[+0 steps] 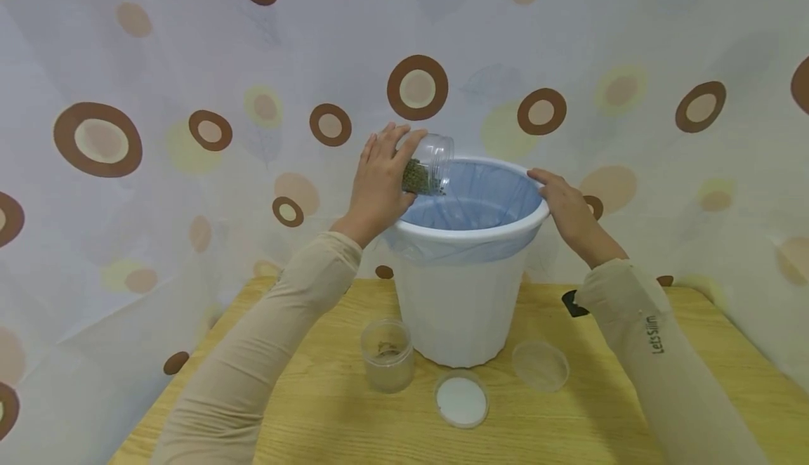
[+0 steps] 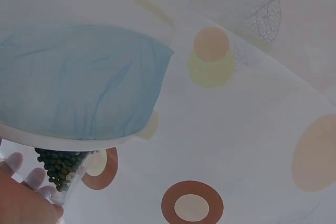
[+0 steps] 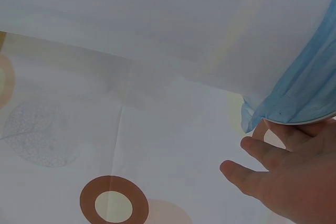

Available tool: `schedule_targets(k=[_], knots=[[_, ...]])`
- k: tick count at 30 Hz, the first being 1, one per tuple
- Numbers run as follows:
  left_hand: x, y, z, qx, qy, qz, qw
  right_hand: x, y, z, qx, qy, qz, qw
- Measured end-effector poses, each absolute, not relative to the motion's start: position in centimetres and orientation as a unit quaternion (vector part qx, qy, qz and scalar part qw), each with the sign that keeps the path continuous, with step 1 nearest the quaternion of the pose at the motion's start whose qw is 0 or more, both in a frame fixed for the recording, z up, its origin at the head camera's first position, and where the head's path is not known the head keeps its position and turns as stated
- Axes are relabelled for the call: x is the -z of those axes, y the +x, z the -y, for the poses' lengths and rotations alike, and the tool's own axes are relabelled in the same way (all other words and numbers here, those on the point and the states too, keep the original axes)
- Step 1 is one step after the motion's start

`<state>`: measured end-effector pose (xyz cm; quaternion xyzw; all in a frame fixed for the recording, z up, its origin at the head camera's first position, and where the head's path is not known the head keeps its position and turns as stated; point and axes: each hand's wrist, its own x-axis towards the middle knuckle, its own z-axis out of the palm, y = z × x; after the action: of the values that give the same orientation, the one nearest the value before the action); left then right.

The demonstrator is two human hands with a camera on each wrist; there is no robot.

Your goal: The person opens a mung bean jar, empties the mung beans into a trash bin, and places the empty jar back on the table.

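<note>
My left hand (image 1: 378,180) grips a clear plastic jar (image 1: 435,149), tipped sideways over the left part of the bin's mouth. Small green beans (image 1: 417,177), which look like mung beans, lie along its lower side; the left wrist view shows the beans (image 2: 59,166) close up. Below it stands a white bin (image 1: 458,303) lined with a blue bag (image 1: 487,191) folded over the rim. My right hand (image 1: 571,215) rests on the right side of that rim. In the right wrist view, the right hand's fingers (image 3: 265,153) are spread and mostly straight.
Before the bin, on the wooden table (image 1: 316,409), stands another clear jar (image 1: 388,363) with a little brownish matter inside. Near it lie a lid with a white disc (image 1: 462,402) and a clear lid (image 1: 541,365). A dotted curtain (image 1: 354,22) hangs behind.
</note>
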<state>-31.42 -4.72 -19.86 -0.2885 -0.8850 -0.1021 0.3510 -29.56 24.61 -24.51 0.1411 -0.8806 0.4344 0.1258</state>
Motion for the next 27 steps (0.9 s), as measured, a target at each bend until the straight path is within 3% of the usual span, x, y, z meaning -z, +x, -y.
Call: schedule_targets(k=[27], knots=[[19.68,-31.19,4.37,0.084,-0.297,0.882,0.355,23.92,-30.33,-24.23,-0.418,0.101,0.891,0.147]])
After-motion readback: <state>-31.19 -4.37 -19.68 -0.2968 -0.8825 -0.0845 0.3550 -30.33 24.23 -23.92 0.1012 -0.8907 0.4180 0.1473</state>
